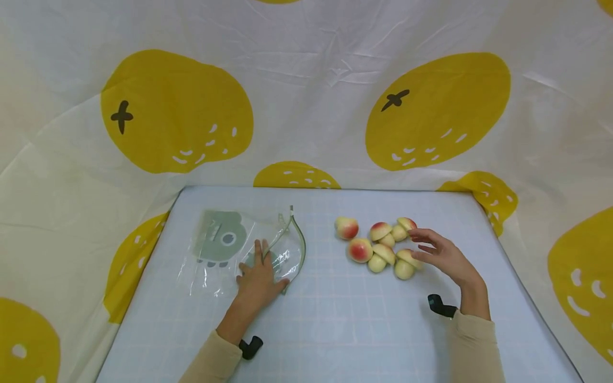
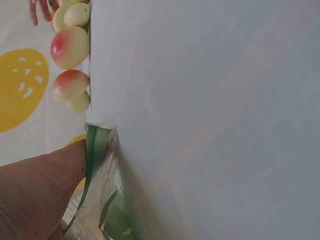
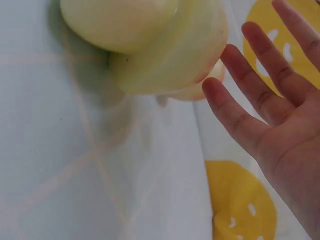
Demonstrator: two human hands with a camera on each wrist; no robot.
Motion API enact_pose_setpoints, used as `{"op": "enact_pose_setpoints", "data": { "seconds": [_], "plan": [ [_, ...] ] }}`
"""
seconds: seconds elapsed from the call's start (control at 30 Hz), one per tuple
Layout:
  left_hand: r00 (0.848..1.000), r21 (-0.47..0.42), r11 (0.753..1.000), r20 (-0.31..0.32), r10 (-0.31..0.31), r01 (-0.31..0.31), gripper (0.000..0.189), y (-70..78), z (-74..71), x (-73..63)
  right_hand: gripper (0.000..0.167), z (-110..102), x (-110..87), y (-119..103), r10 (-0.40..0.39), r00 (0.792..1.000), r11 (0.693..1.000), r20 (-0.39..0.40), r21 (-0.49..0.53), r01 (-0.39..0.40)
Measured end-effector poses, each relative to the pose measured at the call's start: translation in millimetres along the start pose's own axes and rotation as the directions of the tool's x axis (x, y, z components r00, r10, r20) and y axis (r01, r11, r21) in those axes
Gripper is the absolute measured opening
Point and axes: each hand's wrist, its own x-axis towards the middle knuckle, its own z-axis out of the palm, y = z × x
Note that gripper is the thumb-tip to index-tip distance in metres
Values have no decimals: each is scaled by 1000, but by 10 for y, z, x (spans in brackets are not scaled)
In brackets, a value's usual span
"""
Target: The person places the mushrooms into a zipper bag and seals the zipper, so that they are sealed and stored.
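Observation:
My left hand rests with spread fingers on a clear plastic zip bag printed with a green cartoon creature. The bag lies flat at its left end, while its green-edged mouth bulges apart on the right. In the left wrist view, the thumb sits against the green zip edge. My right hand hovers at the right end of a group of toy mushrooms, its fingers extended and holding nothing. Its fingertips are close to the rightmost mushroom; the right wrist view leaves contact unclear.
Several pale yellow mushrooms with red-tinted caps, among them one at the left and one nearer the front, lie right of the bag. The pale checked tabletop ends at a fabric backdrop with yellow fruit shapes.

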Motion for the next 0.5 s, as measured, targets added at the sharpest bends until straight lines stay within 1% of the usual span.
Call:
{"op": "enact_pose_setpoints", "data": {
  "seconds": [0.1, 0.2, 0.4, 0.5],
  "plan": [
    [1000, -1, 1000, 3, -2, 2, 118, -4, 0, 5, 54, -63, -60, 118, 53, 996, 997, 75, 54, -57],
    [1000, 1, 1000, 1, 0, 0, 118, -4, -4, 6, 56, -82, -95, 222, 76, 990, 993, 117, 77, -85],
    [1000, -1, 1000, 3, 3, -3, 117, 1, -12, 7, 61, -67, -93, 366, 67, 986, 994, 152, 78, -79],
    [1000, -6, 1000, 7, 4, -4, 117, 1, -13, 5, 66, -53, -87, 394, 102, 983, 992, 155, 59, -112]
  ]
}}
